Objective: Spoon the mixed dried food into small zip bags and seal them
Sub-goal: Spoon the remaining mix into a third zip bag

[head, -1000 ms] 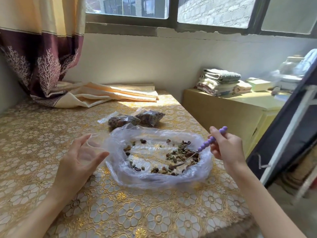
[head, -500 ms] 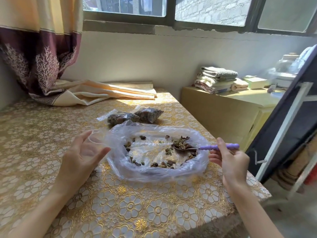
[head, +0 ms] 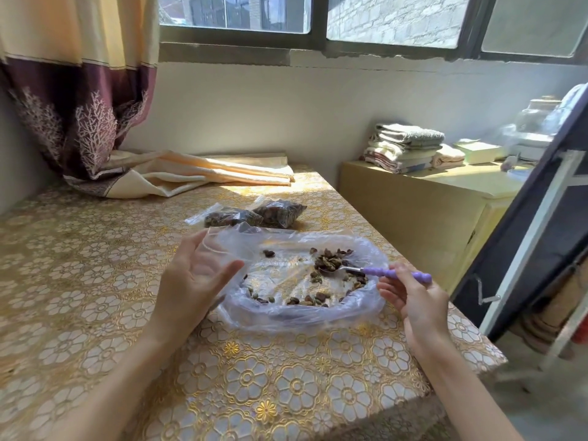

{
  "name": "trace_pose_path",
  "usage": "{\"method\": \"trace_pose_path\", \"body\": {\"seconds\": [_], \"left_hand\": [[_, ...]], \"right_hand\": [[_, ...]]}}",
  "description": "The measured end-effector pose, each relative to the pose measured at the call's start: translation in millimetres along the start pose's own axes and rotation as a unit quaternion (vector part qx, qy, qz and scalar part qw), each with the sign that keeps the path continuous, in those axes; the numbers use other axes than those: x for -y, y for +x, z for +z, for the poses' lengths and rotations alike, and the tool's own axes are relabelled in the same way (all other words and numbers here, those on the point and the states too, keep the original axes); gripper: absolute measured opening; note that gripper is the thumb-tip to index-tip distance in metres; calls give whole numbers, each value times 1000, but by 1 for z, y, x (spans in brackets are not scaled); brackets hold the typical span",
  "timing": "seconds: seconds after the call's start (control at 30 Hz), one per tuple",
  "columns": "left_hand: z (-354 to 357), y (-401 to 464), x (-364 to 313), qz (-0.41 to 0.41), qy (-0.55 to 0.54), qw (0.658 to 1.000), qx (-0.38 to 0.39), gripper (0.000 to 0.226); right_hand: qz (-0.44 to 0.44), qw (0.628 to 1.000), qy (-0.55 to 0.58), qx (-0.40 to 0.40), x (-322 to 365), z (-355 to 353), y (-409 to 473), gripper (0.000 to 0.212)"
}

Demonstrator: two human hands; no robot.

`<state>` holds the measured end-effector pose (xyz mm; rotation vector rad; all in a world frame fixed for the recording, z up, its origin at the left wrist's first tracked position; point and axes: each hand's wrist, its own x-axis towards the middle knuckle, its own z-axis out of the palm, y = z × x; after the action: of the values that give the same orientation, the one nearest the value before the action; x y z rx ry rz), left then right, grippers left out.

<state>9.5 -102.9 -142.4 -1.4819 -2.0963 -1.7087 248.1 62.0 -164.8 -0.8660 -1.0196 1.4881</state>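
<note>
Now that our right hand [head: 420, 300] has lifted a loaded spoon [head: 359, 270], our left hand [head: 194, 278] holds the small bag [head: 213, 246] open for filling.

Filled bags [head: 254, 214] behind open bag [head: 366, 310]

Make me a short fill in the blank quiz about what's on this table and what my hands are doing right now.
1. The right hand holds a spoon with a ____ handle.
2. The spoon's bowl carries a heap of dried food over the large clear plastic bag, lying ____ on the table.
3. Behind that bag lie ____ filled small zip bags.
4. The left hand holds a small zip bag that is ____.

Missing words: purple; open; two; empty
</note>
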Motion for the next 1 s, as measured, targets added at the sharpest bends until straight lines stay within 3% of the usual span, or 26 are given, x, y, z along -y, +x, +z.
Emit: {"method": "trace_pose_path", "body": {"seconds": [0.13,0.3,0.57,0.63,0.77,1.0], "left_hand": [[10,-1,-2,57,63,996,9,68],[12,-3,-1,71,52,996,23,68],[7,-2,6,13,5,1000,-5,70],[6,-2,4,11,-4,1000,-7,77],[7,-1,4,-8,-20,1000,-2,67],[2,-2,5,-49,-101,994,12,82]], "right_hand": [[-13,1000,-1,13,7,6,-2,25],[-28,998,10,56,25,26,-8,24],[-53,983,33,172,49,65,-24,24],[-62,975,23,212,49,74,-27,22],[-120,950,-25,286,48,94,-32,26],[-182,906,-68,376,48,110,-31,7]]}}
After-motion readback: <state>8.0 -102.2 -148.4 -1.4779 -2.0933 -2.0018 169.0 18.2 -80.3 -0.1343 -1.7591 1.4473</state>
